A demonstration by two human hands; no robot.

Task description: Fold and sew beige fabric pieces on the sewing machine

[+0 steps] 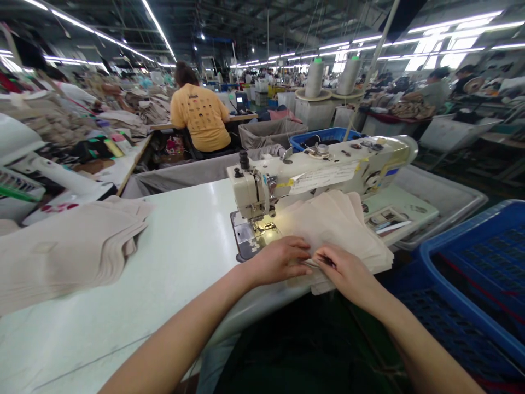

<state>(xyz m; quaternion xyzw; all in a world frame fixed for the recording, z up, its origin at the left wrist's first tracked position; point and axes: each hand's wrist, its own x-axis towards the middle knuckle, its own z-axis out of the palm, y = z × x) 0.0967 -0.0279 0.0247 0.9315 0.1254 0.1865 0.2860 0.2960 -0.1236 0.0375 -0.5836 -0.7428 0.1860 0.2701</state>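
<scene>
My left hand (283,258) lies with its fingers stretched out over the near edge of the beige fabric pieces (332,219), just right of the needle plate. Beside it, my right hand (342,271) is closed, its fingertips pinching the fabric at the same edge. Something small and dark shows inside that hand; its kind is not clear. The fabric pieces lie in a fanned stack under the arm of the sewing machine (324,167). A lamp lights the metal needle plate (248,241), where no cloth covers the front part.
Another beige fabric stack (65,246) lies on the left of the pale table (180,251). A blue basket (435,246) stands at right, and a small tray (388,219) lies behind the fabric. A person in a yellow shirt (203,117) sits ahead; thread cones (315,79) stand beyond the machine.
</scene>
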